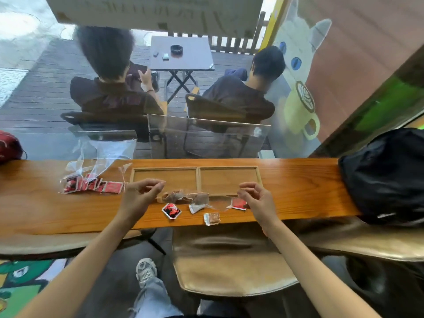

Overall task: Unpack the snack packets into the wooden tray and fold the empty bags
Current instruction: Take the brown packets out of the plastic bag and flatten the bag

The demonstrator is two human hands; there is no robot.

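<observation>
**Inspector:** Holding a clear plastic bag (197,193) stretched between them, both hands sit at the near edge of the wooden tray (197,168). The left hand (137,196) has its fingers curled in a pinch on the bag's left end; the right hand (257,198) does likewise on the right end. Brown packets (183,197) are bunched inside the bag.

**Clerk:** And the tray itself?

**Inspector:** Two compartments, side by side, and neither shows a packet in it. Four packets lie loose on the counter (298,191) near the bag: a red-and-black packet (171,211), a grey packet (195,207), a brown-and-silver packet (212,218) nearest the edge, and a red packet (238,204) just beside the right hand.

**Clerk:** Any other stock?

**Inspector:** A second bag (91,182) lies to the left of the tray, open and crumpled at its far end (hard to trace, being transparent), with a row of red packets inside it.

**Clerk:** Progress, then?

**Inspector:** Early, in my judgement. The first bag is partly emptied, onto the counter instead of the tray. Outstanding: empty it fully, move all packets into the compartments, unpack the second bag, fold both. No bag appears folded yet.
</observation>
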